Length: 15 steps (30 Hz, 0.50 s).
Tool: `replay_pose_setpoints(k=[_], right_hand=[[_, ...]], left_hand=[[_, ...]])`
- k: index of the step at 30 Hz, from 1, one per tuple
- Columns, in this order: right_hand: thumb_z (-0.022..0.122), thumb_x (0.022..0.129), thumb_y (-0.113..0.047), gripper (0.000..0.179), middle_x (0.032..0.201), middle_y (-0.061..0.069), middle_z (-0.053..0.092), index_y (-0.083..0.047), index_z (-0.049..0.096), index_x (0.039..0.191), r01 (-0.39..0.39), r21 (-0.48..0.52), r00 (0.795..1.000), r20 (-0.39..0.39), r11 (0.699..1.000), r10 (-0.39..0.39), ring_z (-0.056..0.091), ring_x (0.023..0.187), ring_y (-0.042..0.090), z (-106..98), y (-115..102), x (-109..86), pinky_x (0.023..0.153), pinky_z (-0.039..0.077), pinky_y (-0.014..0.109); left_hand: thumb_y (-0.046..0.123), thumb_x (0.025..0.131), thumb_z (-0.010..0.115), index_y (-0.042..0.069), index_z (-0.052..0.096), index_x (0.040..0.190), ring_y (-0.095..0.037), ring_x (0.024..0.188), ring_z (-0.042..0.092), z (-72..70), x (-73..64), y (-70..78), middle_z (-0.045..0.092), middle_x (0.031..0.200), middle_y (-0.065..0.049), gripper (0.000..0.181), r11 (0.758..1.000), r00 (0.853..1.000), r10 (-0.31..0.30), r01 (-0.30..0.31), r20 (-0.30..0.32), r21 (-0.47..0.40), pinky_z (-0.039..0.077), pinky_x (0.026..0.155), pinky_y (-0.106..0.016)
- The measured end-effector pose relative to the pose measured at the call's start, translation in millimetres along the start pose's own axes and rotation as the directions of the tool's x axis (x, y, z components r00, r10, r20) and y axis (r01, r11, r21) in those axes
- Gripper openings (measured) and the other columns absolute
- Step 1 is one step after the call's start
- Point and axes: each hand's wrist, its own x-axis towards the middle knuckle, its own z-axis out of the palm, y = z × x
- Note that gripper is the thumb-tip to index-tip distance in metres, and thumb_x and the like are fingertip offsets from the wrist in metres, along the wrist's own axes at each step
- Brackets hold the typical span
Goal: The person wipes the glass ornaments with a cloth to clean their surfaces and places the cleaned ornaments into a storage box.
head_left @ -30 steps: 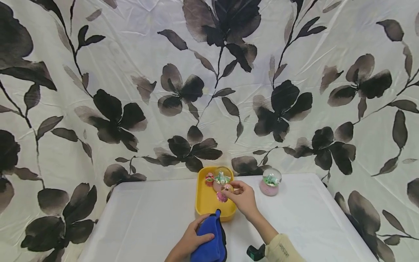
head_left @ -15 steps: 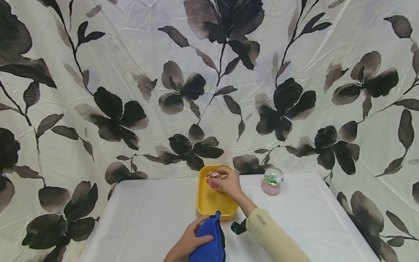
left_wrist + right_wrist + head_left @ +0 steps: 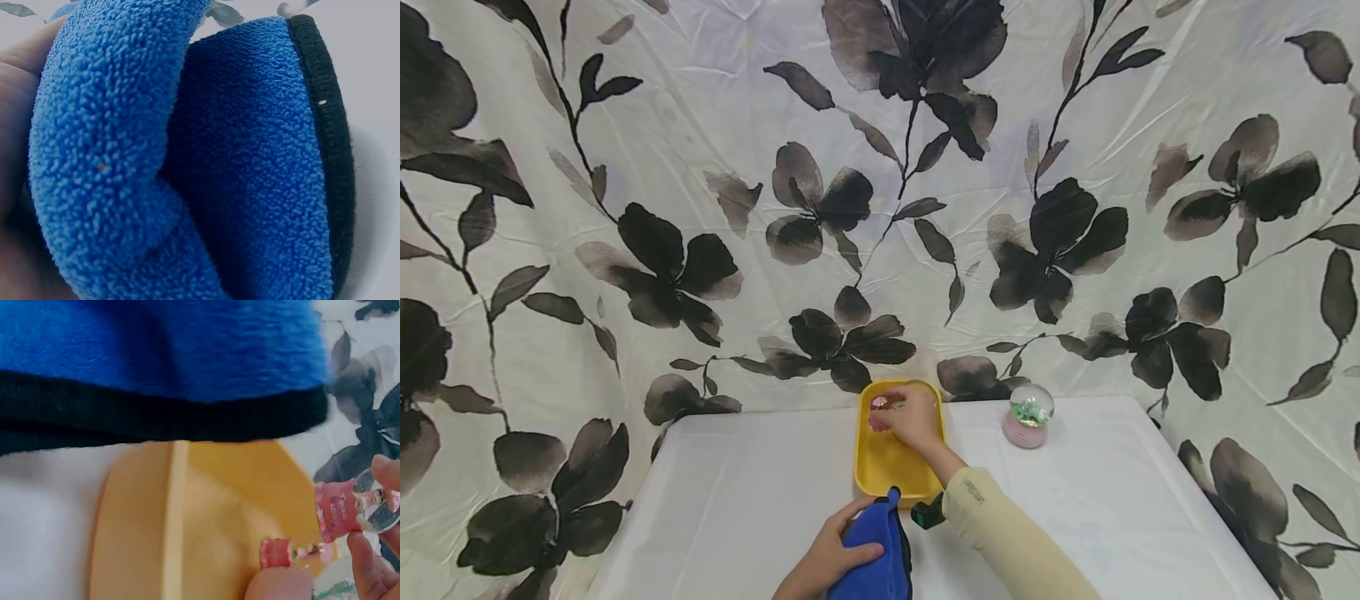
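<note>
My right hand (image 3: 917,417) pinches a small snow globe (image 3: 337,509) by its clear dome, over the far end of a yellow tray (image 3: 880,482). Its pink base has lettering and a decorated rim, and it is tilted on its side in the right wrist view. Inside the tray are another small snow globe (image 3: 276,552) and a larger one with a pale pink base (image 3: 278,586); my right hand hides them in the head view. Near the front, my left hand (image 3: 831,552) grips a folded blue microfibre cloth (image 3: 269,137) with black edging, thumb across its front.
A larger snow globe (image 3: 1026,427) with a pink base stands upright on the white-covered table (image 3: 745,483), right of the tray. Floral fabric (image 3: 820,217) hangs behind the table. A black wrist device (image 3: 928,512) sits at my right sleeve.
My right hand has moved left and farther back with the small snow globe, from the tray's right side to its far end. My left hand still grips the cloth, nearly in place.
</note>
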Motion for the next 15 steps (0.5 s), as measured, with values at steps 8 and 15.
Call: replay_pose_setpoints(k=[8,15], right_hand=[[0.086,0.072,-0.025,0.037,0.090,-0.002,0.072,-0.010,0.074,0.104,-0.025,-0.052,1.000,-0.013,0.998,0.024,0.060,0.080,0.016,7.0,4.8,-5.2,0.073,0.048,0.035],[0.088,0.070,-0.023,0.034,0.085,-0.003,0.071,-0.011,0.074,0.099,-0.062,0.015,0.998,0.027,0.998,0.062,0.056,0.078,0.017,13.2,12.5,-9.7,0.072,0.043,0.035]], left_hand=[[0.029,0.089,0.072,0.010,0.043,0.145,-0.030,0.102,0.062,-2.4,-2.3,1.2,0.060,0.121,-0.015,0.066,1.000,1.000,-0.008,0.008,-0.018,-0.012,0.051,0.082,-0.051],[0.028,0.089,0.071,0.011,0.044,0.144,-0.030,0.101,0.062,-3.0,-5.3,-2.0,0.061,0.119,-0.015,0.064,1.000,1.000,0.010,-0.010,-0.022,-0.006,0.052,0.081,-0.049]])
